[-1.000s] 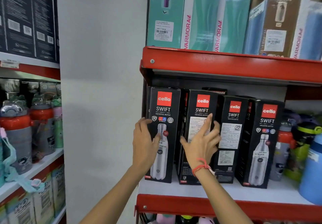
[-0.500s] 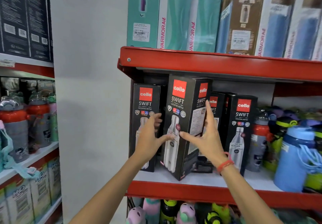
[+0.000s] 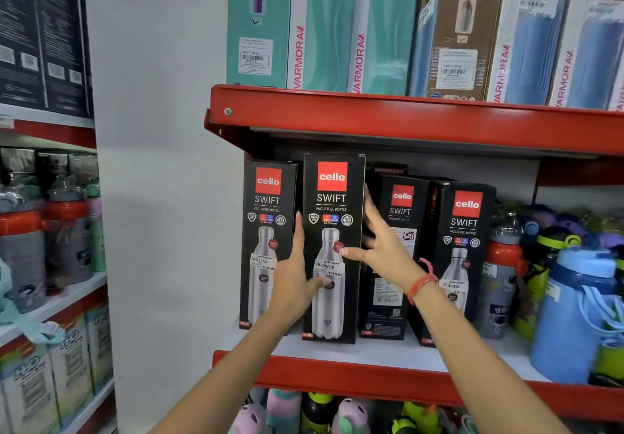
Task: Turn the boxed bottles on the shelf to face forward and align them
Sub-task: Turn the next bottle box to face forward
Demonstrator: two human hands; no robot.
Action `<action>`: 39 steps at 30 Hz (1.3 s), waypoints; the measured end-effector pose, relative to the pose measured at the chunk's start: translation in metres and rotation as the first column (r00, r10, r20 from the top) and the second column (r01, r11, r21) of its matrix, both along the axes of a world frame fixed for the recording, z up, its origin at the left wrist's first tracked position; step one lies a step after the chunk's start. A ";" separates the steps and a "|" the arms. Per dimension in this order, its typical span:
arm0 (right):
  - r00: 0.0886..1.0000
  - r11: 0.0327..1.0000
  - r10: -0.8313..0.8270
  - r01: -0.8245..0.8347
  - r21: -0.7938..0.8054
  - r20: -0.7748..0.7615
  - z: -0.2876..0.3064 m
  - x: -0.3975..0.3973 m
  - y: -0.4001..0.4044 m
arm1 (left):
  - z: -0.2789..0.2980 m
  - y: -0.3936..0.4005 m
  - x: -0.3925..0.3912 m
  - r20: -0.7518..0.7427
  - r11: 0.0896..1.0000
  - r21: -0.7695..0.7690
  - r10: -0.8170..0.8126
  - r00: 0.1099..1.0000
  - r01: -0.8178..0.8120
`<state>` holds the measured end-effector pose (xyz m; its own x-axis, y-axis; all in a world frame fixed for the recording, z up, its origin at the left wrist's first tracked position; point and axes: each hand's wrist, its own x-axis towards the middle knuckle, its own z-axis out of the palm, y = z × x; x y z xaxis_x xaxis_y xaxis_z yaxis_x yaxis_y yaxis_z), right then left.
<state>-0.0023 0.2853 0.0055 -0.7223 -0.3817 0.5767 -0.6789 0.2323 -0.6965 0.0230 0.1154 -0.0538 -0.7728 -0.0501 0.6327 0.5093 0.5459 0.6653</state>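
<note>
The second Cello Swift box point(image 3: 332, 248) stands on the red-edged shelf point(image 3: 388, 352), its bottle picture square to the aisle, sitting slightly proud of the first Cello Swift box point(image 3: 266, 241) at its 9 o'clock. The left hand point(image 3: 295, 285) clasps its left edge, fingers pressed together along the side and thumb laid across the front near the price sticker point(image 3: 329, 266). The right hand point(image 3: 378, 243) grips the right edge, fingers spread up the side, thumb pressing the front by the red seal.

At 3 o'clock, the third Cello Swift box point(image 3: 393, 258) shows its printed side panel instead of its front, so it likely needs turning next; the fourth Cello Swift box point(image 3: 462, 258) beyond it faces forward but slightly angled.

The held box is tall and narrow, so pushing it back from high up could tip it rearward or knock the first box askew. The right wrist, with its red thread bracelet point(image 3: 422, 283), hangs close to the third box and could nudge it into the loose bottles point(image 3: 506, 275) at 3 o'clock, which might topple
</note>
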 end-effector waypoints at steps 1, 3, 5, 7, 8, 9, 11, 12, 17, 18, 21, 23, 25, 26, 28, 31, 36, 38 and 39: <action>1.000 1.000 -0.019 0.019 0.002 0.003 -0.001 -0.005 -0.002 | 0.000 0.002 -0.004 0.007 1.000 -0.006 0.028 1.000 -0.028; 0.998 0.998 -0.064 0.064 -0.014 0.023 -0.004 -0.012 -0.005 | 0.000 0.006 -0.012 0.031 0.997 -0.027 0.080 0.996 -0.079; 0.994 0.994 -0.103 0.105 -0.039 0.044 -0.008 -0.018 -0.007 | 0.001 0.009 -0.020 0.066 0.993 -0.044 0.110 0.992 -0.108; 0.989 0.988 -0.144 0.146 -0.047 0.037 -0.013 -0.021 -0.008 | -0.001 0.012 -0.024 0.089 0.990 -0.054 0.132 0.987 -0.127; 0.987 0.986 -0.157 0.158 -0.046 0.030 -0.016 -0.022 -0.008 | -0.004 0.013 -0.026 0.092 0.989 -0.063 0.141 0.986 -0.136; 0.985 0.985 -0.169 0.170 -0.041 0.030 -0.018 -0.023 -0.009 | -0.006 0.014 -0.028 0.093 0.986 -0.074 0.153 0.984 -0.146; 0.977 0.978 -0.206 0.208 -0.031 0.055 -0.019 -0.024 -0.010 | -0.009 0.014 -0.030 0.096 0.980 -0.097 0.181 0.979 -0.172; 0.966 0.967 -0.250 0.252 -0.040 0.063 -0.019 -0.022 -0.010 | -0.009 0.015 -0.030 0.100 0.977 -0.107 0.195 0.976 -0.184; 0.565 0.607 -0.795 0.735 -0.303 -0.222 -0.020 -0.010 -0.006 | -0.010 0.022 -0.026 0.027 0.934 -0.202 0.307 0.951 -0.296; 0.489 0.525 -0.851 0.799 -0.291 -0.193 -0.022 -0.010 -0.005 | -0.009 0.023 -0.024 -0.015 0.918 -0.223 0.332 0.943 -0.327; 0.451 0.450 -0.893 0.890 -0.077 -0.004 -0.030 -0.011 -0.004 | -0.004 0.027 -0.014 -0.141 0.884 -0.254 0.367 0.920 -0.392; 0.531 0.530 -0.846 0.847 -0.023 0.050 -0.034 -0.012 -0.003 | 0.001 0.032 -0.009 -0.197 0.882 -0.240 0.366 0.910 -0.406; 0.587 0.584 -0.807 0.809 -0.061 0.064 -0.036 -0.012 0.005 | 0.005 0.038 -0.003 -0.271 0.908 -0.176 0.326 0.905 -0.380; 0.612 0.606 -0.787 0.791 -0.086 0.079 -0.035 -0.010 0.011 | 0.007 0.040 0.000 -0.322 0.925 -0.147 0.290 0.901 -0.351; 0.700 0.685 -0.705 0.713 -0.152 0.109 -0.036 -0.004 0.028 | 0.011 0.044 0.007 -0.404 0.962 -0.113 0.183 0.896 -0.247; 0.850 0.814 -0.519 0.524 -0.249 0.094 -0.035 0.015 0.057 | 0.014 0.054 0.015 -0.369 0.995 -0.094 -0.067 0.927 0.035; 0.959 0.918 -0.276 0.282 -0.280 0.062 -0.021 0.043 0.095 | 0.011 0.079 0.016 -0.024 0.948 0.031 -0.315 0.949 0.316; 0.984 0.946 -0.167 0.178 -0.270 0.063 -0.017 0.046 0.106 | 0.011 0.084 0.013 0.055 0.924 0.052 -0.382 0.922 0.379; 0.989 0.957 -0.130 0.142 -0.251 0.065 -0.015 0.046 0.110 | 0.011 0.086 0.012 0.071 0.915 0.054 -0.402 0.913 0.399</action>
<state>0.0439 0.3956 -0.0095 -0.7858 -0.1228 0.6062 -0.6183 0.1311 -0.7749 0.0352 0.2018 -0.0427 -0.7803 0.2516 0.5726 0.6251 0.2806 0.7284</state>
